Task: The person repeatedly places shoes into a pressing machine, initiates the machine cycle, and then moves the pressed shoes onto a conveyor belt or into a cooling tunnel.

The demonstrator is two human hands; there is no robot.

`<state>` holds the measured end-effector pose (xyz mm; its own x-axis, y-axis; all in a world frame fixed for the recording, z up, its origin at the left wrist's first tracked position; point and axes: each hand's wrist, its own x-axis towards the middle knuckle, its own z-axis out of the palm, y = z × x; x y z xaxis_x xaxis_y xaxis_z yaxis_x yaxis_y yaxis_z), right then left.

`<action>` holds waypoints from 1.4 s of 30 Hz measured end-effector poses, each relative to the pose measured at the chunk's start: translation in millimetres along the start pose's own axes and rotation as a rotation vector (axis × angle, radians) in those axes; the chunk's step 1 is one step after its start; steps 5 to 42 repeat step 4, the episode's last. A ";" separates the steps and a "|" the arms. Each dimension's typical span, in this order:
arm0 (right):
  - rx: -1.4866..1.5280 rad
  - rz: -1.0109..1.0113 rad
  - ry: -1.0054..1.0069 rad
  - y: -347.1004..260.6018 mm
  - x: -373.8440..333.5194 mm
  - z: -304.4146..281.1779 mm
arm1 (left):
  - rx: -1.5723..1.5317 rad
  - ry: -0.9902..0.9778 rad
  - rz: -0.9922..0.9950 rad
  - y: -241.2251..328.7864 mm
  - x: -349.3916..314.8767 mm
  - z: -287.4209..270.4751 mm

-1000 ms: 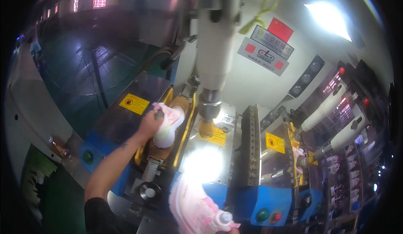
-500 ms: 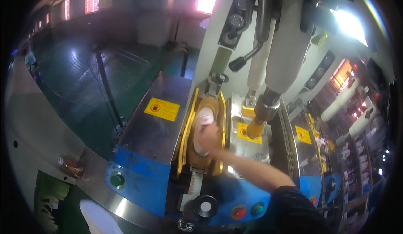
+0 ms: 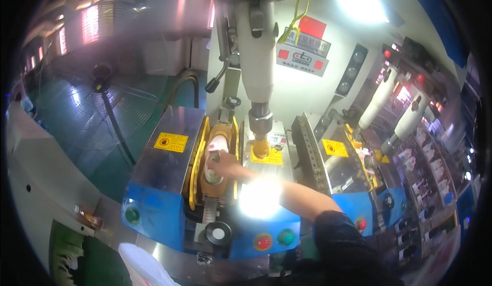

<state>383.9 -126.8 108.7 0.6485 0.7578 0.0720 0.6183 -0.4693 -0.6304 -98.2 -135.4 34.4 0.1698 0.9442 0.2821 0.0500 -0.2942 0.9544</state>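
Observation:
A small pale pink and white shoe (image 3: 218,144) sits on the brown pad (image 3: 211,190) of a pressing machine, between yellow side plates (image 3: 197,178). My right hand (image 3: 226,167) reaches in from the right, its fingers closed on the shoe's upper near the opening. The hand hides part of the shoe, and the fingertips are hard to make out. At the lower left edge a white, rounded piece with a pinkish side (image 3: 141,263) juts into view, perhaps another shoe. My left hand does not show.
A white press cylinder (image 3: 258,55) with an amber tip hangs right of the shoe. The blue front panel (image 3: 271,224) carries red and green buttons. A black knob (image 3: 218,233) stands before the pad. Further right are a second press (image 3: 379,101) and a shoe rack (image 3: 430,178).
My view has swung right and up, so the machine appears further left. My right hand stays at the shoe. More of the white piece at lower left shows.

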 end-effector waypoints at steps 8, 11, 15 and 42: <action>-0.338 -0.575 0.116 -16.0 -102.0 -3.2 | 0.120 0.052 -0.167 29.8 -36.3 -21.4; -0.338 -0.575 0.116 -16.0 -102.0 -3.2 | 0.120 0.052 -0.167 29.8 -36.3 -21.4; -0.338 -0.575 0.116 -16.0 -102.0 -3.2 | 0.120 0.052 -0.167 29.8 -36.3 -21.4; -0.338 -0.575 0.116 -16.0 -102.0 -3.2 | 0.120 0.052 -0.167 29.8 -36.3 -21.4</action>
